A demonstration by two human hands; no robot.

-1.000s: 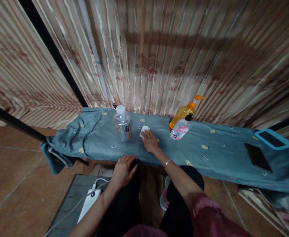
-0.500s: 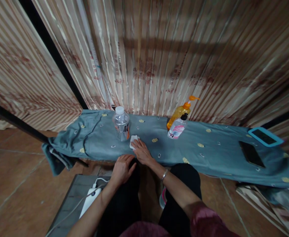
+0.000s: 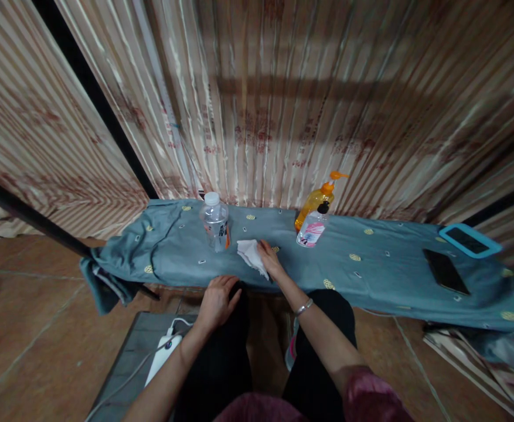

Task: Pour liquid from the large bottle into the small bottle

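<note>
A white cloth or tissue (image 3: 252, 255) lies partly spread on the blue-green covered table, with its right edge in the closed fingers of my right hand (image 3: 271, 261). My left hand (image 3: 217, 300) rests on my left knee near the table's front edge, fingers loosely spread and holding nothing. A clear bottle with a white cap (image 3: 215, 225) stands left of the cloth. To the right of it stand an orange pump bottle (image 3: 313, 205) and, just in front, a clear bottle with a black top and pink label (image 3: 313, 227).
The narrow table (image 3: 384, 281) bears a dark phone (image 3: 445, 272) and a blue-framed device (image 3: 470, 241) at its right end. A striped curtain (image 3: 265, 105) hangs behind. Down left, a white power bank (image 3: 162, 356) with a cable lies on a grey surface (image 3: 120, 357).
My right hand has moved to the right. The white cloth, bunched under my fingers before, now shows wider and more unfolded. My left hand has stayed on my knee.
</note>
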